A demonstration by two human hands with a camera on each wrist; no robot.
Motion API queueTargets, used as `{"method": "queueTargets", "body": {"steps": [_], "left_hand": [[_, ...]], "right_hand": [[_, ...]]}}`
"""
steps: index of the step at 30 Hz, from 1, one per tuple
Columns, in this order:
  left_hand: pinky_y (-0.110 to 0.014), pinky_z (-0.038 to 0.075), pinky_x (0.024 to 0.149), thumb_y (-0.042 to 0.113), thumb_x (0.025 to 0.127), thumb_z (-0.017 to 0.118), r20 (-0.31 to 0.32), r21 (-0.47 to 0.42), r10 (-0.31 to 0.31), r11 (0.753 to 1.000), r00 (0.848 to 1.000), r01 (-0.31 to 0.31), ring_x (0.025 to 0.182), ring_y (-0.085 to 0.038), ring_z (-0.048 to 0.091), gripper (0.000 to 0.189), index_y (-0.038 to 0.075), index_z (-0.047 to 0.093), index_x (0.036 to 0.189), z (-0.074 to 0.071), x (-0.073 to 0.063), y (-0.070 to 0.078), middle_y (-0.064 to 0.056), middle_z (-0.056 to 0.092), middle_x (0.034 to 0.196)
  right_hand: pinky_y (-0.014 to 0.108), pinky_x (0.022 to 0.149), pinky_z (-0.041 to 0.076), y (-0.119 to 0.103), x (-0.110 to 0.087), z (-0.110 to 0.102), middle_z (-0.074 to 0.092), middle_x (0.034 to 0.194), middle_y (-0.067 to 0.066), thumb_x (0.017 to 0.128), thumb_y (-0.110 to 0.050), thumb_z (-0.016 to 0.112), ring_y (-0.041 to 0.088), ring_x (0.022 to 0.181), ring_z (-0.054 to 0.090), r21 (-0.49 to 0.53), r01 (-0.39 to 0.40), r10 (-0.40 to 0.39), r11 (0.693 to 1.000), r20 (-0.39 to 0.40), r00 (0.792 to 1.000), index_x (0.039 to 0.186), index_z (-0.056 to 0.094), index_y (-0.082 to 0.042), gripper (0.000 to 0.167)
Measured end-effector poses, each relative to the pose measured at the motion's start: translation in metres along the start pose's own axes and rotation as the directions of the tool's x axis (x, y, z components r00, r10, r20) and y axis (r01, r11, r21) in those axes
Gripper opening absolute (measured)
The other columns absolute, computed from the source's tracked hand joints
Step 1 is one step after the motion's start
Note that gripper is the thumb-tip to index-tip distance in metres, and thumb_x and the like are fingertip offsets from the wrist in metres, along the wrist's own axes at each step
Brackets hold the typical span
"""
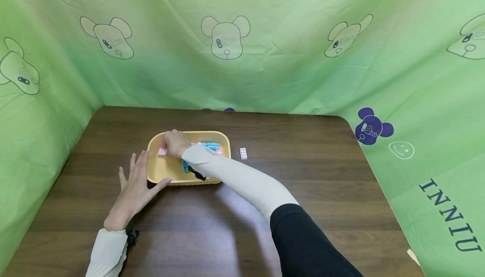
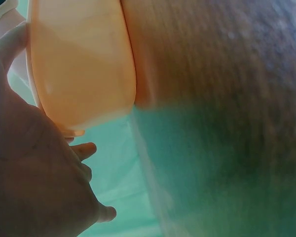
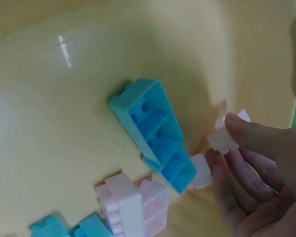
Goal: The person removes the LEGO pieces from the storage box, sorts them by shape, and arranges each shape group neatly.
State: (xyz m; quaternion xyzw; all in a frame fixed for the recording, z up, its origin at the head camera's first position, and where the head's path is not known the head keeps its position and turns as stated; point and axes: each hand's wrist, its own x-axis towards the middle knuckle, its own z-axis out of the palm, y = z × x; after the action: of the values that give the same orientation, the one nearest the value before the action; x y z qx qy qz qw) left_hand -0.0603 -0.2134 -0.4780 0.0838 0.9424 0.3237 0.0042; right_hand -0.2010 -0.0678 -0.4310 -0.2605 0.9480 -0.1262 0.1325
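A yellow plastic tray [image 1: 166,172] holds pink and blue toy building bricks. My right hand [image 1: 176,144] reaches into its left part. In the right wrist view the thumb and fingertips pinch a small pale pink brick [image 3: 223,140]. Close by lie a blue brick [image 3: 148,128], hollow side showing, and a pair of pink bricks [image 3: 128,202]. My left hand [image 1: 133,193] rests at the tray's near left corner with fingers spread, the thumb at the front rim and the other fingers along the left side. The left wrist view shows this hand [image 2: 34,168] against the tray's outer wall [image 2: 84,64].
To the right of the tray, a pale pink-lilac brick [image 1: 243,153] lies on the brown wooden table [image 1: 322,176]. A green printed curtain [image 1: 280,66] hangs behind the table and along both sides. My right forearm [image 1: 242,184] crosses over the tray's front right corner.
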Motion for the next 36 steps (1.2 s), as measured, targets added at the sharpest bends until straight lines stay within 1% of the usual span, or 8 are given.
{"method": "queueTargets", "body": {"steps": [4, 7, 10, 14, 20, 25, 32, 36], "left_hand": [[-0.079, -0.013, 0.114, 0.060, 0.099, 0.064, 0.012, -0.001, -0.006, 1.000, 1.000, 0.006, 0.160, -0.048, -0.008, 0.111, 0.004, -0.001, 0.169, 0.000, 0.000, 0.001, -0.028, 0.007, 0.174], [-0.079, -0.014, 0.114, 0.060, 0.100, 0.064, 0.016, 0.000, -0.007, 1.000, 1.000, 0.007, 0.160, -0.047, -0.009, 0.111, 0.004, -0.002, 0.169, 0.000, 0.000, 0.001, -0.028, 0.006, 0.174], [-0.078, -0.015, 0.114, 0.060, 0.100, 0.063, 0.017, 0.003, -0.006, 1.000, 1.000, 0.006, 0.160, -0.047, -0.010, 0.111, 0.004, -0.002, 0.169, 0.000, 0.000, 0.001, -0.028, 0.006, 0.174], [-0.078, -0.015, 0.114, 0.060, 0.100, 0.063, 0.015, 0.004, -0.007, 1.000, 1.000, 0.007, 0.160, -0.047, -0.010, 0.110, 0.002, -0.001, 0.169, 0.000, -0.001, 0.001, -0.029, 0.007, 0.173], [-0.079, -0.015, 0.114, 0.060, 0.100, 0.064, 0.014, 0.006, -0.011, 1.000, 1.000, 0.011, 0.160, -0.048, -0.009, 0.111, 0.002, -0.001, 0.169, 0.001, -0.002, 0.001, -0.029, 0.007, 0.173], [-0.079, -0.015, 0.114, 0.060, 0.100, 0.064, 0.018, 0.001, -0.013, 1.000, 1.000, 0.013, 0.160, -0.048, -0.010, 0.111, 0.002, -0.001, 0.169, 0.000, -0.003, 0.001, -0.028, 0.006, 0.174], [-0.078, -0.016, 0.114, 0.060, 0.100, 0.064, 0.024, 0.001, -0.012, 1.000, 1.000, 0.012, 0.159, -0.047, -0.011, 0.111, 0.002, -0.001, 0.169, 0.000, -0.003, 0.003, -0.028, 0.005, 0.174], [-0.078, -0.016, 0.114, 0.059, 0.100, 0.064, 0.019, -0.003, -0.007, 1.000, 1.000, 0.007, 0.159, -0.048, -0.010, 0.111, 0.001, 0.000, 0.169, 0.000, -0.002, 0.004, -0.029, 0.006, 0.173]], "right_hand": [[0.020, 0.085, 0.053, 0.002, -0.003, -0.003, 0.079, 0.111, 0.000, 0.091, -0.019, 0.086, 0.015, 0.098, 0.071, -0.012, 0.014, -0.014, 1.000, -0.008, 1.000, 0.113, 0.083, -0.013, 0.022], [0.021, 0.084, 0.053, 0.003, -0.006, -0.005, 0.079, 0.111, 0.000, 0.093, -0.026, 0.085, 0.014, 0.096, 0.071, 0.000, 0.020, -0.020, 1.000, -0.002, 1.000, 0.117, 0.082, -0.013, 0.028], [0.020, 0.084, 0.053, 0.005, -0.010, -0.007, 0.080, 0.109, 0.001, 0.093, -0.025, 0.085, 0.013, 0.092, 0.071, 0.032, 0.022, -0.022, 0.999, 0.012, 1.000, 0.124, 0.079, -0.013, 0.034], [0.020, 0.084, 0.052, 0.008, -0.014, -0.009, 0.079, 0.107, 0.002, 0.093, -0.019, 0.085, 0.012, 0.091, 0.069, 0.064, 0.029, -0.030, 0.998, 0.027, 0.999, 0.130, 0.077, -0.014, 0.038], [0.018, 0.078, 0.051, 0.014, -0.021, -0.013, 0.077, 0.111, 0.006, 0.093, -0.015, 0.085, 0.014, 0.095, 0.069, 0.120, 0.040, -0.043, 0.992, 0.025, 0.999, 0.129, 0.077, -0.010, 0.037], [0.019, 0.083, 0.051, 0.019, -0.026, -0.016, 0.077, 0.116, 0.005, 0.092, -0.017, 0.086, 0.015, 0.103, 0.070, 0.132, 0.061, -0.062, 0.989, 0.009, 0.998, 0.126, 0.078, -0.008, 0.036], [0.020, 0.086, 0.052, 0.028, -0.036, -0.022, 0.078, 0.119, 0.006, 0.091, -0.018, 0.087, 0.017, 0.106, 0.072, 0.193, 0.053, -0.050, 0.980, -0.018, 0.999, 0.126, 0.078, -0.007, 0.037], [0.019, 0.086, 0.052, 0.033, -0.044, -0.027, 0.079, 0.117, 0.006, 0.092, -0.018, 0.086, 0.016, 0.105, 0.071, 0.198, 0.053, -0.048, 0.979, -0.029, 0.998, 0.125, 0.078, -0.005, 0.036]]}}
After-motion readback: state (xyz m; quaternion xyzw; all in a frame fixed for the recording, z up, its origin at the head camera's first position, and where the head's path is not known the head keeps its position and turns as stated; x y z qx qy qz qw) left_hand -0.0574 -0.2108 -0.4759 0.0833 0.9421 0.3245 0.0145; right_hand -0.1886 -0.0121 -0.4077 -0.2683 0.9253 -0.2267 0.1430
